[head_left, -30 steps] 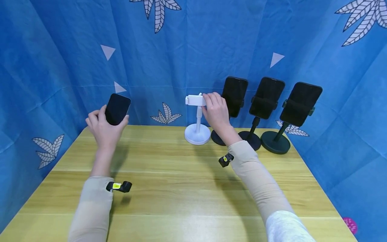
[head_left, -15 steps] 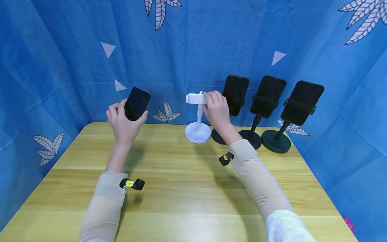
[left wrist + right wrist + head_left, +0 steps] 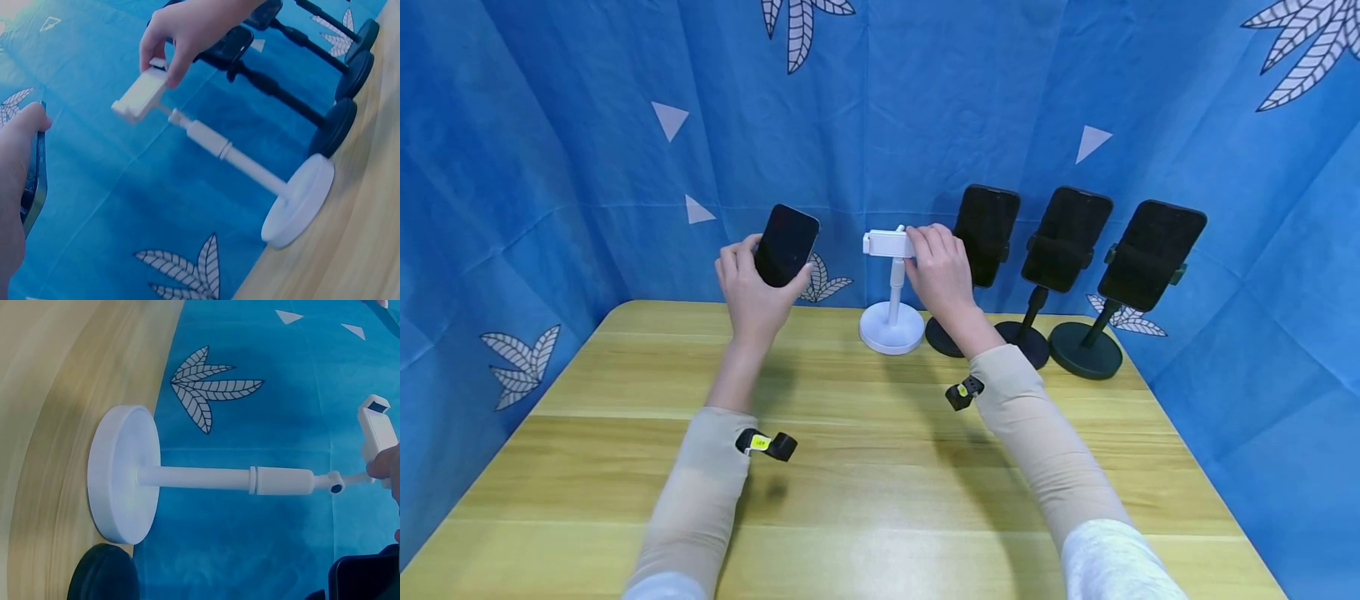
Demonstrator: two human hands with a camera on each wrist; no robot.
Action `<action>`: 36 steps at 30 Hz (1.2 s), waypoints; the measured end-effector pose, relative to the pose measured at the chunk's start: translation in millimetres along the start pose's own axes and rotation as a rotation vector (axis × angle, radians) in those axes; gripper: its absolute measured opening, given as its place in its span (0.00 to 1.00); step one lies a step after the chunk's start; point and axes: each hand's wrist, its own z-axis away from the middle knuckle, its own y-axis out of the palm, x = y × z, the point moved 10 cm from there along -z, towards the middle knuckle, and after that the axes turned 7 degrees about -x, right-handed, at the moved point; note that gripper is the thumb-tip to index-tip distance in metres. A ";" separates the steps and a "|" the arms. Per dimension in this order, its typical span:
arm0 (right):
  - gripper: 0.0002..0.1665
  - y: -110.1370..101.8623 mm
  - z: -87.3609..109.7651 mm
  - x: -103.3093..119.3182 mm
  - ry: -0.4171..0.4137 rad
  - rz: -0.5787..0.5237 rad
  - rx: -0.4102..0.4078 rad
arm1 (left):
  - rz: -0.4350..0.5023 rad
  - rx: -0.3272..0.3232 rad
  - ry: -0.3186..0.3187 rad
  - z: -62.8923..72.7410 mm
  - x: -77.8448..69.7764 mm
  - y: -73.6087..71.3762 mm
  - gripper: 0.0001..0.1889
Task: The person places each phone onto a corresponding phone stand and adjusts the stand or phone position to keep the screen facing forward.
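My left hand grips a black smartphone by its sides and lower end, holding it up over the table's back edge with the dark screen toward me. In the left wrist view the phone shows edge-on. A white phone stand with a round base stands upright on the table. My right hand pinches the right end of its white clamp, fingers on top and thumb below. The clamp holds no phone. The right wrist view shows the stand's pole and jointed neck.
To the right stand three dark phone stands, each bearing a black phone: a near one, a middle one and a dark green far one. The wooden table ends against a blue curtain.
My left hand has carried the smartphone rightward and slightly up, closer to the white stand. My right hand keeps its hold on the clamp, and the stands stay in place.
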 end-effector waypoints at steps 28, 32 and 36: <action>0.22 -14.1 1.4 -5.5 -0.046 -0.013 -0.015 | 0.064 0.120 -0.060 11.2 -49.7 63.0 0.38; 0.23 -13.7 1.6 -5.6 -0.054 -0.014 -0.022 | 0.055 0.145 -0.050 12.7 -55.9 71.5 0.37; 0.23 -13.6 1.7 -5.6 -0.061 -0.020 -0.023 | 0.034 0.180 -0.041 14.3 -61.2 80.6 0.37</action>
